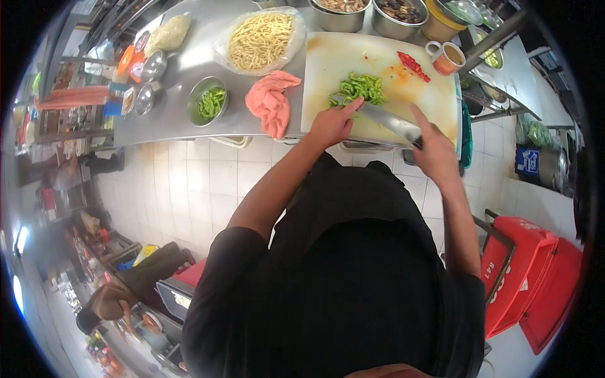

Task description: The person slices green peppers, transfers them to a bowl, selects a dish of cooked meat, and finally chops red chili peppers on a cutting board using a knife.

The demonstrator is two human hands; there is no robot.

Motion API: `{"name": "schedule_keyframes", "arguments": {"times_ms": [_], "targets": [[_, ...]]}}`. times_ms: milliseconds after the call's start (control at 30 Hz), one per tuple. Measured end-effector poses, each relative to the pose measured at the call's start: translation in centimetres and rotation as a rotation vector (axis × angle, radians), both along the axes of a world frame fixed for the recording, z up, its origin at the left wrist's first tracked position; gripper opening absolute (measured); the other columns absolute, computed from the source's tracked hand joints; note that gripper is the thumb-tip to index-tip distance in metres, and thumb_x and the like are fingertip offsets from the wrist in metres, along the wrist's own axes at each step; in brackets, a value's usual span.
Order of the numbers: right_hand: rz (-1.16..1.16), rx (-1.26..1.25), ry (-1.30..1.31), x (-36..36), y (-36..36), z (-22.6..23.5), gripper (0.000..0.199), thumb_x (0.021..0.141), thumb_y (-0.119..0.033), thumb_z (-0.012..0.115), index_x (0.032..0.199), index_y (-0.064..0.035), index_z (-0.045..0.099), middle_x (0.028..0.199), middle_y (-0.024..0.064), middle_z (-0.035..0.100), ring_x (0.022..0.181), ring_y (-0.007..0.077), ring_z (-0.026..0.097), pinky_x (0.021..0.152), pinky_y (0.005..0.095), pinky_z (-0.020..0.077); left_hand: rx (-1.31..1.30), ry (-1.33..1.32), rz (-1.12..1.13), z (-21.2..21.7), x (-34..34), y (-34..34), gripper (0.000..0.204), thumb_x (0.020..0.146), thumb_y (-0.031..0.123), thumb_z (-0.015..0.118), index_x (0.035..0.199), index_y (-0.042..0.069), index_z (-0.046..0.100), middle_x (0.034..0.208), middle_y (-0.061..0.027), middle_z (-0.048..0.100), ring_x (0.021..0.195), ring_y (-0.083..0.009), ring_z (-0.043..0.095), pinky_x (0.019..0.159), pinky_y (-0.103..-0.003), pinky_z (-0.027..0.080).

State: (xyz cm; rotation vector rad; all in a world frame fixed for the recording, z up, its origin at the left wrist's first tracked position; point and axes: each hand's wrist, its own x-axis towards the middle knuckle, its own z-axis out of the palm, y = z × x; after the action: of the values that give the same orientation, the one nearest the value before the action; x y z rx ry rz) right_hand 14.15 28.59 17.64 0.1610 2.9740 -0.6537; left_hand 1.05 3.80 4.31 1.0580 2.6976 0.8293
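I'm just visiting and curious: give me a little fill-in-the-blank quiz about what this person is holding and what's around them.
1. The right hand holds a long-bladed ____.
2. Chopped green pieces lie on the white ____.
3. In the picture, the metal bowl stands to the ____ of the crumpled pink cloth.
4. The clear plastic bag holds pale yellow ____.

Missing words: knife; cutting board; left; noodles.

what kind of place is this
Probably a commercial kitchen: a long steel worktop carries a white cutting board with sliced green vegetables, beside a big batch of noodles in clear plastic.
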Motion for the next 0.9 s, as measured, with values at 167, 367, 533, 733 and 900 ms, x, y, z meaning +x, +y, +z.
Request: {"name": "schedule_keyframes", "arguments": {"times_ms": [167, 367, 533, 733, 900], "targets": [[-0.158, -0.279, -0.226, 1.4, 4.7, 1.0, 0.076, 0.075, 0.002, 0.068, 0.145, -0.021, 0.053, 0.09, 0.0221, 0.068, 0.079, 0.0301, 0.068, 0.078, 0.0385, 0.0534, 0.031, -0.057, 0.063, -0.7, -1.9, -1.2, 0.067, 0.087, 0.017, 0.064, 0.15, 0.025, 0.044, 0.084, -0.0162, 0.067, 0.074, -0.0348, 0.066, 0.071, -0.046, 0.054], [-0.144, -0.337, -0.066, -0.7, 9.6, -9.8, 0.052, 0.08, -0.003, 0.062, 0.131, -0.0079, 0.066, 0.096, 0.0164, 0.072, 0.081, 0.0171, 0.066, 0.078, 0.03, 0.0516, 0.377, -0.074, 0.217, -1.6, -2.1, -3.5, 0.059, 0.087, 0.012, 0.07, 0.143, 0.012, 0.053, 0.084, -0.0106, 0.067, 0.073, -0.0231, 0.065, 0.069, -0.036, 0.053], [-0.132, -0.487, -0.165, -2.4, 5.3, -11.7, 0.051, 0.081, -0.002, 0.058, 0.131, -0.0041, 0.065, 0.112, 0.0133, 0.073, 0.09, 0.0163, 0.066, 0.084, 0.0291, 0.051, 0.704, -0.136, 0.602, -3.8, -3.3, -7.8, 0.04, 0.09, 0.011, 0.069, 0.129, 0.004, 0.06, 0.087, -0.0051, 0.067, 0.074, -0.0155, 0.063, 0.067, -0.031, 0.053], [-0.093, -0.438, -0.236, -1.8, 4.7, -10.3, 0.051, 0.081, -0.002, 0.061, 0.132, -0.0078, 0.065, 0.1, 0.012, 0.072, 0.079, 0.0162, 0.063, 0.073, 0.0347, 0.0509, 1.359, -0.387, 1.044, -7.4, -4.0, -21.8, 0.018, 0.096, 0.025, 0.059, 0.085, 0.011, 0.058, 0.074, -0.0041, 0.06, 0.061, -0.0165, 0.061, 0.053, -0.033, 0.049], [-0.08, -0.188, 0.105, -0.8, 7.1, -11.2, 0.04, 0.084, -0.009, 0.067, 0.124, -0.0096, 0.069, 0.094, 0.0153, 0.067, 0.081, 0.0258, 0.065, 0.073, 0.038, 0.0513, 1.575, -0.394, 1.29, -6.8, -4.6, -27.5, 0.026, 0.096, 0.025, 0.066, 0.092, 0.003, 0.052, 0.088, -0.0102, 0.059, 0.066, -0.0192, 0.059, 0.05, -0.034, 0.051]]}}
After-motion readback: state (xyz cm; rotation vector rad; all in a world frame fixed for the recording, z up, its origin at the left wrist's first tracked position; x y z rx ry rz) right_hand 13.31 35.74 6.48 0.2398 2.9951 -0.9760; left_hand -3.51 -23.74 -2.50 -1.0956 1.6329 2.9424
